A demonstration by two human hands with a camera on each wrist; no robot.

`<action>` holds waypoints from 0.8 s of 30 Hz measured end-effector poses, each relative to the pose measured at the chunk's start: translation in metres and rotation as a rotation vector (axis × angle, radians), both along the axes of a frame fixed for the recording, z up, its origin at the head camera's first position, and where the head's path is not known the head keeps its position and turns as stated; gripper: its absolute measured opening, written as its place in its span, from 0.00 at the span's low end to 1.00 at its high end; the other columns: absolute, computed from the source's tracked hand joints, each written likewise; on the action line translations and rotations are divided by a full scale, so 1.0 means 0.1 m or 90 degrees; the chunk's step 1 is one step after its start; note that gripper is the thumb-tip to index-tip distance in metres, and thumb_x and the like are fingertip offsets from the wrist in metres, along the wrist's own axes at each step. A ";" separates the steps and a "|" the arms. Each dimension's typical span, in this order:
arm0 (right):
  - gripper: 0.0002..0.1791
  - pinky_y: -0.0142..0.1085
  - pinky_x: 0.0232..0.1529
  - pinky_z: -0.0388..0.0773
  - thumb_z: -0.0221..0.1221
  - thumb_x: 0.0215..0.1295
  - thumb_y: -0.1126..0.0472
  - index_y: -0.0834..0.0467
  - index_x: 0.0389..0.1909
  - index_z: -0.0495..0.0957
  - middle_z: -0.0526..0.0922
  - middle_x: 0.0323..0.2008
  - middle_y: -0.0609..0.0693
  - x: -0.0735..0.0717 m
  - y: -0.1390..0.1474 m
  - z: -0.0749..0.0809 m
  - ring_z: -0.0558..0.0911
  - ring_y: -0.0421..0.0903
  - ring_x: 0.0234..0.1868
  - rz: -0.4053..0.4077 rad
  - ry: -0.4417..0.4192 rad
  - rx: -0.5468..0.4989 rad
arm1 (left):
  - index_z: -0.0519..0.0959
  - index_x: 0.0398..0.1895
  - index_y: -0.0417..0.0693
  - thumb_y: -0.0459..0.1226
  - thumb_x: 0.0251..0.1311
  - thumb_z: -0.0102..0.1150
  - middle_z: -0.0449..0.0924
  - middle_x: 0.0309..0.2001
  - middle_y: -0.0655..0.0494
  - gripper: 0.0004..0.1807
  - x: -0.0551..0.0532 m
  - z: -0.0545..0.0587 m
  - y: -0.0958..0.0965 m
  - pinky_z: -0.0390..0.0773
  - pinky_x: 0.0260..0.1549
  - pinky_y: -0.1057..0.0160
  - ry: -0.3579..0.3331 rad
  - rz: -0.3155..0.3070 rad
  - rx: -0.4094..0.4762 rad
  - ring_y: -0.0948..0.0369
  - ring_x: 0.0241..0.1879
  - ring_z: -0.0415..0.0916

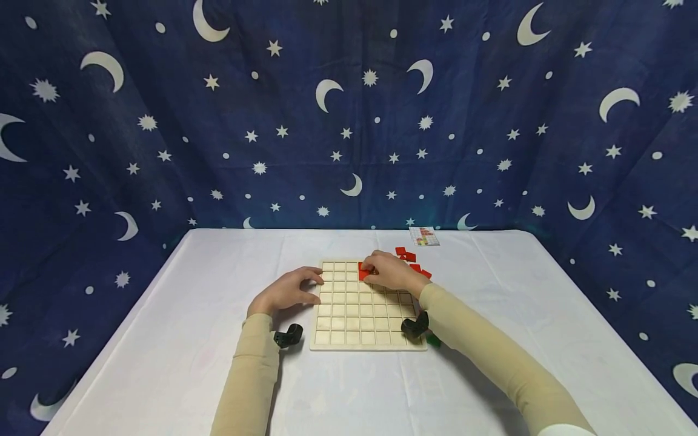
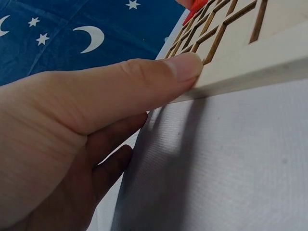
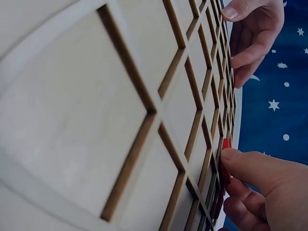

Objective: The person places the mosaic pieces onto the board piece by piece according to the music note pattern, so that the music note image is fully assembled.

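Observation:
A pale wooden grid board (image 1: 346, 323) with square recesses lies on the table. My right hand (image 1: 391, 270) is over its far edge and pinches a red square tile (image 3: 226, 163) between thumb and fingers. In the head view, red tile surface (image 1: 363, 275) shows just left of those fingertips, in the far row of recesses. My left hand (image 1: 288, 290) rests at the board's left side, fingers spread and relaxed. The left wrist view shows its thumb (image 2: 144, 79) touching the board's rim (image 2: 250, 77); the other fingers are partly hidden below.
Several loose red tiles (image 1: 410, 257) lie right of the board's far corner, some partly behind my right hand. A small printed pattern card (image 1: 424, 236) lies farther back. Something green (image 1: 433, 340) shows under my right forearm. A white cloth covers the table (image 1: 218, 260).

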State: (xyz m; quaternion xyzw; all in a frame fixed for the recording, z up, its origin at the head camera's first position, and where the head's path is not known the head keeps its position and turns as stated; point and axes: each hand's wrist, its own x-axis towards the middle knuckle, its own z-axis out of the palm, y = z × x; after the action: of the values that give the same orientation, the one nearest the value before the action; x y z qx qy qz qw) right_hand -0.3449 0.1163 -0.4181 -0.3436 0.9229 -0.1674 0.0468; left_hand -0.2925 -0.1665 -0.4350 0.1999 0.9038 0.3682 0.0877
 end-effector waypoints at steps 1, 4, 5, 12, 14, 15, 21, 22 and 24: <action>0.16 0.39 0.50 0.78 0.64 0.65 0.57 0.59 0.51 0.81 0.79 0.42 0.50 0.00 0.00 -0.01 0.77 0.45 0.42 -0.001 0.001 0.000 | 0.80 0.50 0.44 0.36 0.51 0.73 0.68 0.67 0.48 0.21 0.00 0.00 0.00 0.60 0.68 0.49 0.000 -0.002 0.002 0.48 0.70 0.60; 0.15 0.39 0.49 0.78 0.64 0.65 0.58 0.59 0.50 0.81 0.79 0.41 0.50 0.00 -0.01 -0.02 0.78 0.45 0.41 0.000 0.003 -0.003 | 0.80 0.49 0.44 0.36 0.51 0.73 0.68 0.67 0.48 0.21 0.01 -0.01 0.00 0.61 0.68 0.49 0.002 -0.002 0.000 0.48 0.70 0.60; 0.14 0.39 0.48 0.78 0.64 0.65 0.58 0.59 0.49 0.81 0.79 0.41 0.49 0.00 -0.01 -0.02 0.78 0.45 0.41 0.001 0.005 -0.003 | 0.80 0.49 0.45 0.36 0.51 0.73 0.69 0.67 0.48 0.21 0.00 -0.01 0.00 0.61 0.68 0.49 0.001 -0.001 -0.002 0.48 0.70 0.60; 0.12 0.38 0.47 0.78 0.64 0.65 0.58 0.58 0.47 0.82 0.79 0.40 0.49 -0.02 -0.01 -0.04 0.77 0.44 0.39 0.006 0.006 -0.003 | 0.80 0.50 0.45 0.37 0.52 0.73 0.69 0.67 0.49 0.21 0.00 -0.01 0.00 0.61 0.68 0.49 0.006 -0.003 -0.007 0.48 0.70 0.60; 0.12 0.38 0.46 0.78 0.64 0.65 0.58 0.58 0.47 0.82 0.79 0.40 0.49 -0.01 -0.01 -0.05 0.77 0.44 0.38 0.006 0.005 -0.006 | 0.80 0.50 0.45 0.37 0.52 0.73 0.69 0.67 0.48 0.21 0.01 -0.01 0.00 0.61 0.68 0.49 0.006 -0.004 -0.005 0.48 0.70 0.60; 0.12 0.38 0.46 0.78 0.63 0.65 0.58 0.58 0.47 0.82 0.79 0.40 0.48 -0.02 -0.01 -0.05 0.76 0.43 0.38 0.007 0.006 -0.008 | 0.80 0.50 0.45 0.37 0.52 0.73 0.69 0.67 0.48 0.21 0.01 0.00 0.00 0.61 0.68 0.49 0.005 -0.004 -0.004 0.48 0.70 0.60; 0.13 0.39 0.46 0.78 0.61 0.67 0.59 0.59 0.49 0.82 0.80 0.44 0.50 0.00 0.06 0.01 0.77 0.45 0.41 -0.022 -0.034 -0.071 | 0.80 0.50 0.45 0.37 0.52 0.73 0.68 0.67 0.49 0.21 0.00 0.00 0.00 0.60 0.68 0.50 0.002 -0.001 -0.011 0.49 0.70 0.60; 0.14 0.40 0.46 0.78 0.61 0.68 0.59 0.60 0.51 0.81 0.80 0.45 0.51 0.00 0.09 0.04 0.77 0.46 0.42 -0.034 -0.045 -0.093 | 0.80 0.51 0.45 0.37 0.52 0.73 0.68 0.67 0.49 0.22 0.00 0.00 0.01 0.60 0.68 0.50 0.000 0.001 -0.011 0.49 0.70 0.59; 0.16 0.42 0.46 0.78 0.59 0.69 0.59 0.61 0.53 0.80 0.80 0.48 0.53 -0.01 0.19 0.08 0.77 0.48 0.44 -0.062 -0.057 -0.140 | 0.80 0.51 0.45 0.37 0.52 0.73 0.68 0.68 0.50 0.22 0.00 0.00 0.01 0.60 0.69 0.50 -0.003 0.003 -0.013 0.50 0.70 0.59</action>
State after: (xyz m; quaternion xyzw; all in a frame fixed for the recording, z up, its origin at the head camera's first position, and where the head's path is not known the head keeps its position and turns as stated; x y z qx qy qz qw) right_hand -0.3464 0.1356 -0.4099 -0.2936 0.9116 -0.2846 0.0416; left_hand -0.2928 -0.1660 -0.4352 0.1961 0.9076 0.3598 0.0911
